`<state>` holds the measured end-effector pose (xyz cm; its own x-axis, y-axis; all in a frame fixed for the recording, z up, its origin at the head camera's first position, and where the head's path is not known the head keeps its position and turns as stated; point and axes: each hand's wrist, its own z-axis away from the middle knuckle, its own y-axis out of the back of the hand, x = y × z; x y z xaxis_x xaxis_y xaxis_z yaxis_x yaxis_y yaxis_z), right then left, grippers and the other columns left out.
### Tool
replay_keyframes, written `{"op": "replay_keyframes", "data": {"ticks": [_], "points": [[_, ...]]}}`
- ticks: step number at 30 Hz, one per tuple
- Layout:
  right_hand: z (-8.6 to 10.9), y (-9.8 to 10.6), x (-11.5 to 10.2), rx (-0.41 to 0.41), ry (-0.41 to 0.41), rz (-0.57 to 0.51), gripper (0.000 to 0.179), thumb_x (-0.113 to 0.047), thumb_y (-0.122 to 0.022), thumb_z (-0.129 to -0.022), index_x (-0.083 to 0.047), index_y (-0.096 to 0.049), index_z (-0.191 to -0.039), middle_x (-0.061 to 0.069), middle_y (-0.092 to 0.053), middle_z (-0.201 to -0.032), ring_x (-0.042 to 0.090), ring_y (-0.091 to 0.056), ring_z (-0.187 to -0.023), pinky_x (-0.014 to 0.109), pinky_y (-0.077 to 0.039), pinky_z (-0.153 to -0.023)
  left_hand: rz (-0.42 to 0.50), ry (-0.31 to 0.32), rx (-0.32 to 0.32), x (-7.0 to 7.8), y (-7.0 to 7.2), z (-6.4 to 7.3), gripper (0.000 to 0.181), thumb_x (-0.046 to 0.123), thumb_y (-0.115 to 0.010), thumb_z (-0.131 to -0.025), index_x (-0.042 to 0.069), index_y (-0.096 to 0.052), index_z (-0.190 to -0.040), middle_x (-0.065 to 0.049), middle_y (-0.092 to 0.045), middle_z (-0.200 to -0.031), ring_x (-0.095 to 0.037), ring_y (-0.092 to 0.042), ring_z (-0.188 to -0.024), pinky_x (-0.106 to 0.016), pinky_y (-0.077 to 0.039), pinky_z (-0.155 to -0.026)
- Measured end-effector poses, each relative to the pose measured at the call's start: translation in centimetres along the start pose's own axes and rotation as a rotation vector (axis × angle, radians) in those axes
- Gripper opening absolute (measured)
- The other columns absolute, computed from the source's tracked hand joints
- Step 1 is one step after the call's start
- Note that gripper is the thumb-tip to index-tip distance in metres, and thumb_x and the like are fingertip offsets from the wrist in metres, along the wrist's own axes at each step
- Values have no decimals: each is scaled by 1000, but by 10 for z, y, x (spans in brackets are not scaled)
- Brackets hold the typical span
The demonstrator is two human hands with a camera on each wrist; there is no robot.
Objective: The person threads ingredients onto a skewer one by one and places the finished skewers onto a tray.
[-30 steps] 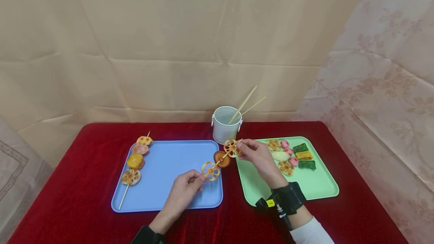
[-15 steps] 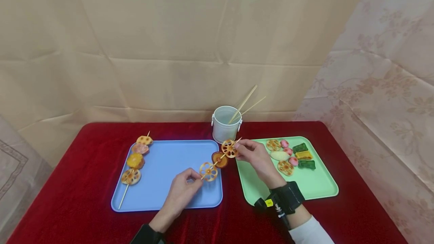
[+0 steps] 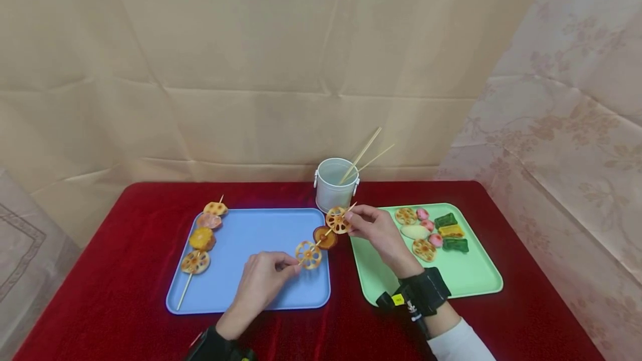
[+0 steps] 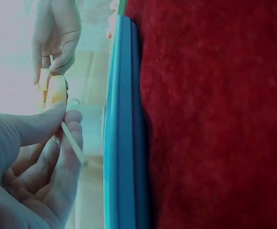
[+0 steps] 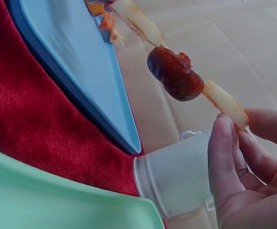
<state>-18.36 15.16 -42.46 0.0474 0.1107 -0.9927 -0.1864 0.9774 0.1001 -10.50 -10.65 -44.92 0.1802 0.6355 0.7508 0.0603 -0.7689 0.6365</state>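
Note:
Between my hands a bamboo skewer (image 4: 75, 143) slants up to the right over the gap between two trays. Threaded on it are a lotus root slice (image 3: 308, 255), a round brown piece like a mushroom cap (image 5: 174, 72) and a second lotus root slice (image 5: 227, 102). My left hand (image 3: 261, 280) pinches the near end of the stick between thumb and forefinger, with the blunt tip sticking out past them in the left wrist view. My right hand (image 3: 378, 233) grips the far lotus slice with thumb and fingertips, and the skewer's point shows beyond it.
A finished-looking skewer (image 3: 195, 262) with several pieces lies along the left side of the blue tray (image 3: 251, 227). The green tray (image 3: 476, 277) holds loose play food. Behind stands a white bucket (image 3: 332, 196) with thin sticks (image 3: 368, 146) leaning out. Red cloth (image 3: 125, 294) covers the table.
The skewer and both hands have shifted slightly left. My left wrist has swung a little left, while the fingers keep their pinch on the stick. The trays stay put.

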Motion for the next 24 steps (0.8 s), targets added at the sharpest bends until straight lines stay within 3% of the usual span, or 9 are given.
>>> {"op": "replay_keyframes", "data": {"ticks": [7, 13, 18, 24], "points": [[-3, -6, 0, -13, 27, -18, 31, -13, -66, -102, 12, -64, -120, 7, -68, -96, 13, -65, -81, 28, -59, -78, -47, -53, 1, -3, 3, 1, 6, 18, -90, -80, 18, -84, -81, 9, -76, -76, -5, -64, -71, -28, -48, -65], [-5, -9, 0, -19, 14, -10, 32, -15, -67, -101, 11, -65, -121, 9, -69, -96, 14, -66, -81, 28, -59, -77, -75, -122, 17, -4, 5, 4, 7, 14, -89, -81, 17, -82, -81, 10, -74, -76, -5, -64, -71, -28, -48, -67], [-6, -5, 2, -38, -3, 10, 42, -25, -67, -103, 9, -63, -126, 14, -70, -103, 17, -68, -87, 30, -59, -82, -125, -123, 40, -5, 8, 9, 10, 11, -88, -81, 16, -80, -81, 9, -72, -75, -7, -65, -71, -27, -51, -66], [-6, 0, 4, -14, -4, -20, 45, -24, -66, -103, 14, -60, -125, 13, -69, -97, 19, -68, -86, 31, -59, -82, -178, -97, 79, -12, 22, 12, 11, 10, -89, -80, 12, -78, -81, 5, -72, -74, -8, -64, -67, -30, -50, -62]]}}
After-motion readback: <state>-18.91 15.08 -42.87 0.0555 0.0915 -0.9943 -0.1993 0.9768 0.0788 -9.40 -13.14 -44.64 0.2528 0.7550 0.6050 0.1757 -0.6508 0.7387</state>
